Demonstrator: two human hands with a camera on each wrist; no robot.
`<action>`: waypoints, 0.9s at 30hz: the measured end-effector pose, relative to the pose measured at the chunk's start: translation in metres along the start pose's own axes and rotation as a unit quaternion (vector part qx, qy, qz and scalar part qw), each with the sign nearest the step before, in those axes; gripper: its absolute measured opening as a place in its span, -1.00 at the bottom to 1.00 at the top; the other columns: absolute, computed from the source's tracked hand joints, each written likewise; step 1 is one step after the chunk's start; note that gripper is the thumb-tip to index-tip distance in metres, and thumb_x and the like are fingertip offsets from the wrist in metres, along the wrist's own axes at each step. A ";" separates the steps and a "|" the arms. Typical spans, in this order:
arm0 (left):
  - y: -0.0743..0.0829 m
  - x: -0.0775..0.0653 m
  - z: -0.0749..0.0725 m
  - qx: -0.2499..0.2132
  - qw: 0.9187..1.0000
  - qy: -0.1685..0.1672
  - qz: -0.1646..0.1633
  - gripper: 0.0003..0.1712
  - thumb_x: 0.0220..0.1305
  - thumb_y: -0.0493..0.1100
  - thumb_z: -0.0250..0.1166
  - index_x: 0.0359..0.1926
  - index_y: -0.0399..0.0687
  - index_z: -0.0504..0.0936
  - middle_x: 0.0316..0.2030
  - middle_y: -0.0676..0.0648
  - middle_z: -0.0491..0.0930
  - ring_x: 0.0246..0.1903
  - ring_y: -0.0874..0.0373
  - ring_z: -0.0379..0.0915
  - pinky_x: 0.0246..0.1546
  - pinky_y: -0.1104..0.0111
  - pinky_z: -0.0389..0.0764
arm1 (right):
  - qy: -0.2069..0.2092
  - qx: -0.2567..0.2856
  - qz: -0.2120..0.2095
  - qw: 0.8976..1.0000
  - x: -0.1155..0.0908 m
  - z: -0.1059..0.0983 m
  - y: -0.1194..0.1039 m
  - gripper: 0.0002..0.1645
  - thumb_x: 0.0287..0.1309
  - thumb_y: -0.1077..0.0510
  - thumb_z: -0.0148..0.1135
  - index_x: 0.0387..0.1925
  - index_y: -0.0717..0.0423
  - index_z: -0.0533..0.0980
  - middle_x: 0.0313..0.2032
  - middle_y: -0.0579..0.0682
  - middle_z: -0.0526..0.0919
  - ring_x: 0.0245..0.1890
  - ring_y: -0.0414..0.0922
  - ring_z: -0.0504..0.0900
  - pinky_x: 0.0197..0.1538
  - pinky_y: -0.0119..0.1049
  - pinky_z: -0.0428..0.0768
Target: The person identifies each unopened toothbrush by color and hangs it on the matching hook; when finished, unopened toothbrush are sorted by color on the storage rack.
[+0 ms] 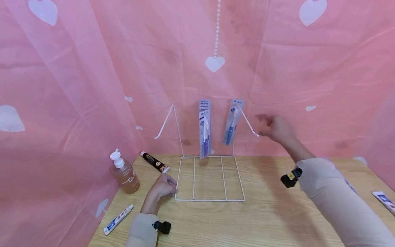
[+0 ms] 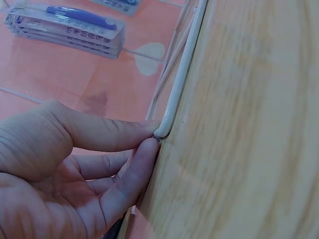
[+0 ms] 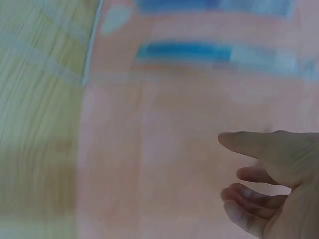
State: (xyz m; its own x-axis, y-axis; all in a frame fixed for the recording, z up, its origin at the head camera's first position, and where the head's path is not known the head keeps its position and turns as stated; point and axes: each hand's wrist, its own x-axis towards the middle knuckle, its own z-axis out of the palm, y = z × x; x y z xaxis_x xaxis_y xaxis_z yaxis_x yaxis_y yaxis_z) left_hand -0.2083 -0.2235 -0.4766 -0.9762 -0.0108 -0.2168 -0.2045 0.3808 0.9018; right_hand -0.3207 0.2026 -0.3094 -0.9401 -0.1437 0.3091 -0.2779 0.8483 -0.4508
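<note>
Left hand pinches the rack, amber-filled pump bottle to its left; right hand, loosely parted, has a packaged toothbrush leftward.

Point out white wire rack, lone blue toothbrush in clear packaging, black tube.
White wire rack (image 2: 181, 74), left wrist view: base rod.
Lone blue toothbrush in clear packaging (image 1: 230, 133), head view: handle.
Black tube (image 1: 153, 161), head view: printed body.
</note>
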 end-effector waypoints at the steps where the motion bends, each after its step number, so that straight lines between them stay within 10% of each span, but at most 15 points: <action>1: 0.000 0.000 0.000 -0.001 1.000 0.000 -0.002 -0.69 -0.08 -0.61 0.39 -0.25 -0.49 0.54 -0.41 -0.22 0.49 -0.52 0.06 0.56 -0.43 0.30 0.73 | -0.017 -0.011 0.011 1.000 -0.002 -0.003 0.012 -0.54 -0.02 0.08 0.46 -0.19 0.32 0.53 -0.36 0.20 0.56 -0.41 0.08 0.47 -0.48 -0.14 0.46; 7: 0.001 -0.001 -0.001 -0.003 1.000 0.000 -0.001 -0.69 -0.08 -0.62 0.38 -0.25 -0.50 0.54 -0.42 -0.21 0.49 -0.53 0.06 0.55 -0.43 0.29 0.74 | -0.077 -0.061 0.084 0.992 -0.027 -0.012 0.087 -0.51 0.10 -0.01 0.36 -0.68 0.14 0.31 -0.71 -0.07 0.28 -0.69 -0.12 0.25 -0.65 -0.28 0.26; 14: 0.002 -0.003 -0.005 -0.008 1.000 0.008 -0.006 -0.69 -0.08 -0.63 0.38 -0.26 -0.50 0.54 -0.42 -0.21 0.49 -0.54 0.06 0.54 -0.44 0.28 0.74 | -0.052 -0.065 0.116 0.990 -0.065 0.010 0.155 -0.41 0.24 0.05 0.21 -0.81 -0.02 0.17 -0.79 -0.18 0.13 -0.79 -0.20 0.18 -0.68 -0.35 0.19; 27: -0.003 -0.007 -0.006 -0.016 1.000 -0.002 -0.011 -0.68 -0.10 -0.62 0.39 -0.25 -0.50 0.55 -0.42 -0.22 0.50 -0.53 0.05 0.54 -0.42 0.27 0.74 | -0.147 -0.063 0.141 0.977 -0.084 0.023 0.186 -0.57 0.12 0.13 0.21 -0.75 0.02 0.24 -0.72 -0.13 0.23 -0.71 -0.15 0.32 -0.64 -0.34 0.27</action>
State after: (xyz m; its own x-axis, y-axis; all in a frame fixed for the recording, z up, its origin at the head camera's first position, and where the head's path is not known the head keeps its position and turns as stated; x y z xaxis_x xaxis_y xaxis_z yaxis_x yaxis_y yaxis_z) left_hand -0.2014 -0.2297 -0.4756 -0.9711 -0.0158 -0.2381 -0.2284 0.3499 0.9085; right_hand -0.2979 0.3613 -0.4385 -0.9971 -0.0194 -0.0741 0.0094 0.9287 -0.3708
